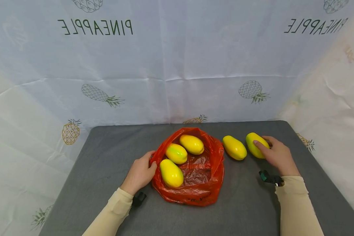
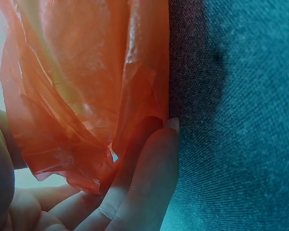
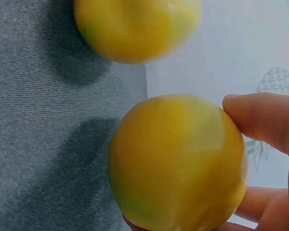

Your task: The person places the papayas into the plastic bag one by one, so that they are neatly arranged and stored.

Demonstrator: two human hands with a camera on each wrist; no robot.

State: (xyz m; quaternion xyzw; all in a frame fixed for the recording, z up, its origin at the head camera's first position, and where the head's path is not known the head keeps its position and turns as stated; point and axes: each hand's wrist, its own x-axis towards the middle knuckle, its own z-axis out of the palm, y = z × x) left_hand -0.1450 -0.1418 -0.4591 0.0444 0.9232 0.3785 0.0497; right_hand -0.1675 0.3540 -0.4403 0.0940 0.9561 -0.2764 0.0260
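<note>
An opened red plastic bag (image 1: 217,177) sits mid-table with its mouth up. Inside it lie three smooth yellow mangoes, the nearest mango (image 1: 171,173) at the left side of the bag. My left hand (image 1: 140,171) holds the bag's left rim; in the left wrist view thin red film (image 2: 82,96) passes between thumb and fingers. At the right, my right hand (image 1: 278,155) grips another mango (image 1: 255,144), thumb on one side and fingers on the other. The right wrist view shows this held mango (image 3: 178,163) close up, with a green tinge low on it.
One more mango (image 1: 234,148) lies on the grey table (image 1: 121,141) between the bag and my right hand. A white cloth (image 1: 194,52) printed with pineapples hangs behind the table's back edge and along the sides.
</note>
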